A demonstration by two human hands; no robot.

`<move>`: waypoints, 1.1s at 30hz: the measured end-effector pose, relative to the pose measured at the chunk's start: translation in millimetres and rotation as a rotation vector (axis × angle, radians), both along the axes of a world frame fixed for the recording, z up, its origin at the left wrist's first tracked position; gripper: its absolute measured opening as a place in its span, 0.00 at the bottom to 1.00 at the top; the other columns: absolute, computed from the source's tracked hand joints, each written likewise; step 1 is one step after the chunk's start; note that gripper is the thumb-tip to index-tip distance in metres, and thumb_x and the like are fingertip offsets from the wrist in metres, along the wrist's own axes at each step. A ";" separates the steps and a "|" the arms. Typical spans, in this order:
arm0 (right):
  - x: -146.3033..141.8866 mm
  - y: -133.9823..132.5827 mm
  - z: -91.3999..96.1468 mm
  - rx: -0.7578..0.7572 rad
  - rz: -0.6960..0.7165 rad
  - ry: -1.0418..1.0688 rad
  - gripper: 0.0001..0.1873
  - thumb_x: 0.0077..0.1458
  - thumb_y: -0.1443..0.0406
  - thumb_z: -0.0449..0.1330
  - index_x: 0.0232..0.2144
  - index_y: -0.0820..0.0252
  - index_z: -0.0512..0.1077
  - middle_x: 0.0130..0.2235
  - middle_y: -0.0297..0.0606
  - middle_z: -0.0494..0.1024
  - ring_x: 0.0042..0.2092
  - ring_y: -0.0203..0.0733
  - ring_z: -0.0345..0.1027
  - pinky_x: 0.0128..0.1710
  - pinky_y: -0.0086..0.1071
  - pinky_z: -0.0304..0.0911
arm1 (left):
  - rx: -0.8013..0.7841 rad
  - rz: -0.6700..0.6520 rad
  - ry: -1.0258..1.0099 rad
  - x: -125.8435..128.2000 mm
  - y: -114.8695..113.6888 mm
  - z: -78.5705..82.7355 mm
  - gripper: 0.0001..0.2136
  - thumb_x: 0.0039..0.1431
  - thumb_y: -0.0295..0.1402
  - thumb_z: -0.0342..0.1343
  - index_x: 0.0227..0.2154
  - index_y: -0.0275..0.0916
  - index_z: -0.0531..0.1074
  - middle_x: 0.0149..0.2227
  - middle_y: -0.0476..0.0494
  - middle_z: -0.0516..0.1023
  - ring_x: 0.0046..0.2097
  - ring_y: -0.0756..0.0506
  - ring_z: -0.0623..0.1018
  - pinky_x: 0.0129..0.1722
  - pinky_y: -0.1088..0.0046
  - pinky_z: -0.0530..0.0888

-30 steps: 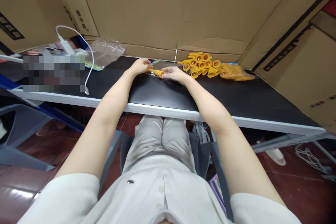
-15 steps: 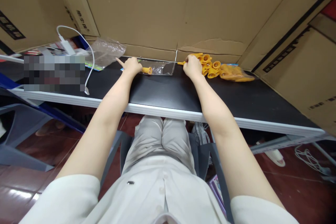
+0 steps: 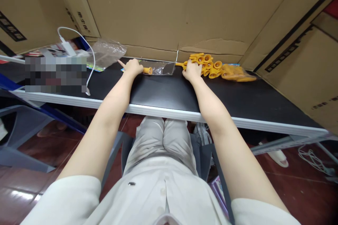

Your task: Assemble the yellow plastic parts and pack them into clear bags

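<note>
My left hand (image 3: 132, 67) rests on the left end of a clear plastic bag (image 3: 161, 68) that lies flat on the black table (image 3: 169, 95); its forefinger points left and the other fingers press the bag. One yellow funnel-shaped toy (image 3: 148, 70) sits inside the bag beside that hand. At the left edge of a pile of the same yellow toys (image 3: 208, 65), my right hand (image 3: 192, 71) is closed round one yellow toy (image 3: 181, 64), whose stem sticks out to the left.
Bagged yellow toys (image 3: 236, 72) lie right of the pile. A crumpled clear bag (image 3: 105, 52), a white charger and cable (image 3: 69, 46) lie at the table's left. Cardboard boxes (image 3: 163, 10) wall in the back and right side. Grey chairs stand below.
My right hand left the bag, reached right to the yellow pile and closed on one toy, then drew slightly back. My left hand slid left along the bag and stayed.
</note>
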State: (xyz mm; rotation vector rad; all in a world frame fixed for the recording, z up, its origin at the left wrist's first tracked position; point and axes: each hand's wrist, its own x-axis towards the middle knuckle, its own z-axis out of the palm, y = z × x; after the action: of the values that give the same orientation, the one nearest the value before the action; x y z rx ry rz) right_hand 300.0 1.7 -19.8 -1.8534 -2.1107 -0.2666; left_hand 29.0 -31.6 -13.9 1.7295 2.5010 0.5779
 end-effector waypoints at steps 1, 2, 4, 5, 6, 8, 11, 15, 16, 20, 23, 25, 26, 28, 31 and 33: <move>0.5 0.6 0.8 -0.001 0.006 0.015 0.25 0.66 0.70 0.59 0.63 0.75 0.67 0.60 0.68 0.79 0.65 0.66 0.72 0.67 0.58 0.59 | -0.002 0.003 -0.001 0.2 -0.2 0.0 0.28 0.55 0.30 0.53 0.59 0.36 0.81 0.63 0.25 0.80 0.70 0.27 0.74 0.79 0.35 0.48; 1.1 1.1 1.8 0.000 0.010 0.035 0.24 0.67 0.69 0.58 0.63 0.74 0.67 0.59 0.67 0.79 0.65 0.66 0.72 0.67 0.57 0.60 | -0.003 0.006 -0.001 0.4 -0.3 0.0 0.28 0.55 0.30 0.54 0.59 0.36 0.81 0.63 0.26 0.80 0.70 0.27 0.74 0.79 0.35 0.48; 2.5 1.4 4.3 0.001 0.018 0.079 0.22 0.70 0.68 0.55 0.63 0.72 0.67 0.61 0.66 0.78 0.64 0.65 0.73 0.65 0.54 0.63 | -0.006 0.013 -0.002 0.8 -0.4 0.0 0.27 0.55 0.30 0.53 0.58 0.35 0.81 0.63 0.26 0.80 0.70 0.27 0.74 0.79 0.36 0.48; 3.2 1.0 5.8 0.004 0.023 0.098 0.21 0.71 0.67 0.54 0.63 0.71 0.66 0.62 0.65 0.76 0.64 0.64 0.73 0.65 0.52 0.64 | -0.007 0.015 -0.003 0.9 -0.6 0.1 0.27 0.55 0.30 0.53 0.58 0.35 0.81 0.63 0.26 0.80 0.71 0.27 0.74 0.79 0.37 0.48; 3.9 0.1 7.6 0.011 0.032 0.112 0.21 0.72 0.66 0.54 0.63 0.69 0.66 0.63 0.64 0.75 0.65 0.62 0.72 0.64 0.51 0.65 | -0.008 0.016 -0.007 0.9 -0.8 0.3 0.27 0.55 0.30 0.53 0.58 0.35 0.81 0.64 0.26 0.80 0.71 0.27 0.73 0.79 0.37 0.48; 5.2 -2.9 11.7 0.034 0.064 0.137 0.20 0.73 0.66 0.53 0.64 0.65 0.65 0.65 0.61 0.73 0.66 0.60 0.71 0.64 0.49 0.65 | -0.009 0.010 -0.022 0.3 -1.3 0.5 0.27 0.55 0.30 0.54 0.58 0.35 0.81 0.64 0.25 0.80 0.71 0.26 0.73 0.79 0.36 0.47; 6.1 -7.6 18.1 0.076 0.121 0.196 0.20 0.73 0.65 0.54 0.63 0.61 0.64 0.65 0.58 0.71 0.67 0.59 0.68 0.65 0.50 0.64 | -0.002 0.010 -0.053 -2.1 -1.0 -0.7 0.27 0.56 0.31 0.54 0.59 0.35 0.80 0.64 0.24 0.79 0.72 0.24 0.71 0.78 0.34 0.46; 5.2 -7.6 22.9 0.107 0.194 0.283 0.20 0.72 0.62 0.57 0.62 0.59 0.67 0.63 0.55 0.73 0.66 0.60 0.68 0.65 0.53 0.64 | 0.023 0.057 -0.068 -7.3 2.6 -5.9 0.28 0.59 0.32 0.51 0.62 0.31 0.78 0.65 0.20 0.77 0.72 0.22 0.71 0.77 0.31 0.45; 4.7 -6.8 23.1 0.103 0.216 0.295 0.20 0.71 0.62 0.59 0.62 0.59 0.68 0.62 0.54 0.74 0.65 0.60 0.68 0.65 0.53 0.64 | 0.026 0.068 -0.070 -8.4 3.5 -7.0 0.29 0.60 0.32 0.51 0.62 0.30 0.77 0.66 0.19 0.77 0.72 0.22 0.71 0.77 0.30 0.44; 1.0 -5.5 21.6 0.027 0.289 0.314 0.21 0.67 0.63 0.63 0.60 0.61 0.71 0.58 0.53 0.77 0.62 0.58 0.71 0.65 0.52 0.65 | 0.030 0.078 -0.085 -10.7 3.3 -8.5 0.29 0.62 0.33 0.49 0.64 0.27 0.76 0.67 0.17 0.75 0.73 0.21 0.70 0.77 0.30 0.44; -3.0 -7.3 18.4 -0.041 0.323 0.327 0.21 0.63 0.64 0.66 0.58 0.61 0.74 0.55 0.50 0.80 0.57 0.56 0.74 0.63 0.49 0.67 | 0.045 0.076 -0.124 -11.7 1.4 -7.2 0.30 0.61 0.34 0.52 0.65 0.29 0.76 0.68 0.18 0.74 0.73 0.21 0.69 0.77 0.31 0.44; -5.9 -8.2 15.7 -0.065 0.346 0.344 0.21 0.62 0.65 0.67 0.56 0.61 0.75 0.53 0.48 0.81 0.55 0.53 0.75 0.61 0.46 0.68 | 0.053 0.068 -0.144 -13.1 1.7 -6.5 0.30 0.59 0.36 0.54 0.64 0.33 0.77 0.67 0.21 0.76 0.73 0.21 0.69 0.77 0.31 0.45; -7.3 -8.3 14.2 -0.068 0.355 0.356 0.20 0.61 0.65 0.68 0.55 0.61 0.75 0.53 0.47 0.81 0.54 0.52 0.75 0.60 0.45 0.69 | 0.052 0.060 -0.143 -13.9 2.5 -6.4 0.29 0.58 0.36 0.55 0.63 0.34 0.78 0.66 0.23 0.77 0.73 0.22 0.70 0.77 0.32 0.47; -10.2 -7.8 11.2 -0.068 0.370 0.374 0.19 0.60 0.65 0.69 0.53 0.61 0.76 0.51 0.46 0.81 0.53 0.51 0.74 0.59 0.43 0.69 | 0.036 0.030 -0.128 -14.6 4.6 -6.1 0.25 0.58 0.37 0.56 0.58 0.37 0.80 0.64 0.26 0.80 0.72 0.24 0.71 0.77 0.34 0.51; -14.4 -6.2 8.0 -0.072 0.376 0.400 0.18 0.58 0.66 0.69 0.51 0.61 0.77 0.50 0.45 0.81 0.53 0.50 0.74 0.59 0.42 0.68 | 0.012 -0.039 -0.118 -11.5 5.8 -5.0 0.19 0.61 0.39 0.56 0.51 0.40 0.82 0.60 0.28 0.83 0.71 0.27 0.73 0.77 0.37 0.53; -16.8 -5.3 7.0 -0.078 0.349 0.418 0.17 0.58 0.67 0.69 0.49 0.62 0.77 0.51 0.46 0.81 0.53 0.50 0.74 0.59 0.42 0.68 | 0.002 -0.091 -0.132 -6.8 3.9 -3.4 0.16 0.62 0.39 0.56 0.48 0.41 0.82 0.58 0.30 0.84 0.70 0.28 0.74 0.78 0.38 0.48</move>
State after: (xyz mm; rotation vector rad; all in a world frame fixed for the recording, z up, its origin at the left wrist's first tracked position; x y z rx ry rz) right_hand 283.3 -3.6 -12.7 -1.3890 -2.1089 0.2657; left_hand 22.2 -27.8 -17.3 1.7334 2.3213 0.6640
